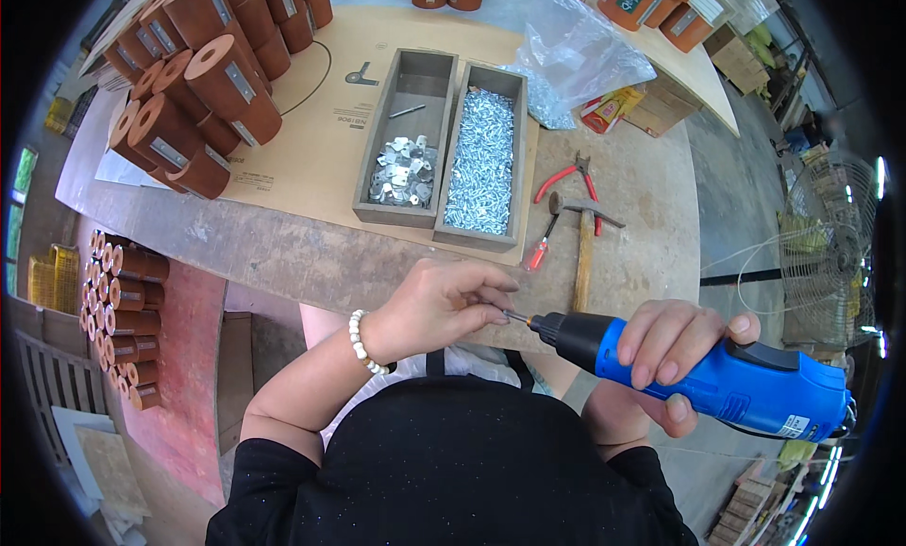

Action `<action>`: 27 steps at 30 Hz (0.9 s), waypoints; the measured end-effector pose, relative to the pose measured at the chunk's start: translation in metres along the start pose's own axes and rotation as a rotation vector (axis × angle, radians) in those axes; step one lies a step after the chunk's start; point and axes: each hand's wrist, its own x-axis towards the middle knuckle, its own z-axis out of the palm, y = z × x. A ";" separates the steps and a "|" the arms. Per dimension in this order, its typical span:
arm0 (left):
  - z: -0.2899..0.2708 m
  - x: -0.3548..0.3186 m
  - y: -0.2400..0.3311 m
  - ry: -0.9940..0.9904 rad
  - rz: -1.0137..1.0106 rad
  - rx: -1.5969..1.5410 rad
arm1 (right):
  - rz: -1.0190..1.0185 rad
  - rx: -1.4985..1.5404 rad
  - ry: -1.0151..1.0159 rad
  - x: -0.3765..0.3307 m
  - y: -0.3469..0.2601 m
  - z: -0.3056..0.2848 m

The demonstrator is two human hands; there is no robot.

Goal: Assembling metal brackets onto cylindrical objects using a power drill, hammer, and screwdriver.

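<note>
My right hand [672,343] is wrapped round a blue and black electric screwdriver [760,390], held level with its nose toward the left. A thin bit [520,318] sticks out of the nose and reaches the fingertips of my left hand [425,305]. Thumb and fingers of that hand are pinched together at the bit's tip; whatever they hold there is too small to make out. Both hands are over the near edge of the worktable [359,253]. A bracelet of pale beads [358,338] circles my left wrist.
Beyond my hands stand a grey box [420,69] with small metal plates and another box [472,239] full of screws. Red-handled pliers [559,180], a hammer [585,253] and a screwdriver [539,253] lie to the right. Brown cylinders [231,84] are stacked at the left; a fan [830,249] stands right.
</note>
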 end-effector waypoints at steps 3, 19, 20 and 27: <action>0.001 -0.001 -0.005 -0.008 0.019 -0.029 | 0.021 0.020 -0.024 0.000 -0.001 -0.002; -0.081 0.056 -0.024 0.232 0.291 0.767 | 0.011 -0.101 0.255 -0.009 0.001 -0.006; -0.096 0.063 -0.030 0.186 0.176 0.868 | -0.003 -0.096 0.249 -0.008 0.000 -0.008; -0.107 0.085 -0.072 -0.094 -0.135 1.404 | -0.040 -0.138 0.221 -0.008 -0.007 -0.013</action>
